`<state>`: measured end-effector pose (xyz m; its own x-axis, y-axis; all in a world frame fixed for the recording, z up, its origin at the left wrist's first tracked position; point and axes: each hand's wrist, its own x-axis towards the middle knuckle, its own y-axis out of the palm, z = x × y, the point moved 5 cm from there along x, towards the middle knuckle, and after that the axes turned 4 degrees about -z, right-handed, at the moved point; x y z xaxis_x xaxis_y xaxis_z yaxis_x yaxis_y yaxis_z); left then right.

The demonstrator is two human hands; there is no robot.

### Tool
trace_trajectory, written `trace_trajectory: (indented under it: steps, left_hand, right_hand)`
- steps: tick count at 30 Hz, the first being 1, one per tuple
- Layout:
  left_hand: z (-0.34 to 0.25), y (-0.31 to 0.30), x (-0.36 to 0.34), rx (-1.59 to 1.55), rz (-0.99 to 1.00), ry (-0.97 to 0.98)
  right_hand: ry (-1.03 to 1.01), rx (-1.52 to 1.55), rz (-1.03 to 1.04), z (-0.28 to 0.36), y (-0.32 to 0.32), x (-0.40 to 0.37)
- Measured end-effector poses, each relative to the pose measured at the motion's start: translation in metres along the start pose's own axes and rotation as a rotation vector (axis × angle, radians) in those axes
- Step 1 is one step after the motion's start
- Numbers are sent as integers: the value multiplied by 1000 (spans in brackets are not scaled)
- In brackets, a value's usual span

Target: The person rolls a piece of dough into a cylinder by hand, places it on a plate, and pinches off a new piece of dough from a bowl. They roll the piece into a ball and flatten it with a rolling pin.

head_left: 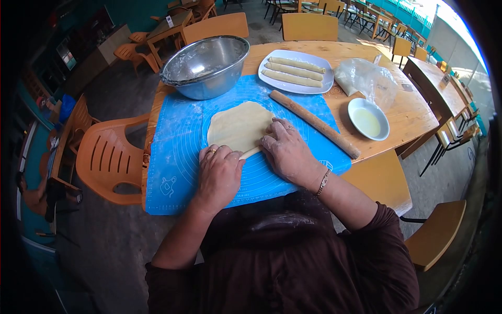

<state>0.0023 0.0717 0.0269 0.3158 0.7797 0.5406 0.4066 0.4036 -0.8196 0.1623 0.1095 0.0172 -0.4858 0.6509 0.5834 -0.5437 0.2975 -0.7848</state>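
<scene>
Blue silicone, printed with white rings and rules, is covering the middle of the frame as a mat on the wooden table. Pale and thin, the dough sheet is lying on it just above the centre, its lower edge forming a narrow fold between the hands.

At the left end of that edge, the left hand is resting with fingers bent over the dough (a ring is showing on one). The right hand is curving over the sheet's lower right side, flour whitening its knuckles. Both are partly closed and touching the dough; whether either is pinching it, I cannot tell, since the palms are facing down.

Toward the upper left, a metal bowl is standing partly on the mat. At upper centre, a white plate is holding three long dough rolls. Right of centre, a rolling pin is lying slantwise across the mat. Farther right, a clear plastic bag is sitting above a small white dish, which is containing a pale yellowish liquid.
</scene>
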Motion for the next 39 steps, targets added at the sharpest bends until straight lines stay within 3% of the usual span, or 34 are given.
trace_trajectory:
  steps: [5, 8, 24, 39]
  left_hand:
    - [-3, -4, 1, -28, -14, 17]
    - [-2, -3, 1, -50, -11, 17]
    - [2, -20, -7, -64, 98, 96]
    - [5, -10, -5, -138, 84, -132]
  right_hand:
    - [-42, -14, -77, -3, 0, -2]
    - [11, 55, 20, -8, -2, 1]
    - [-52, 98, -40, -15, -10, 1]
    - [-27, 83, 10, -16, -10, 0]
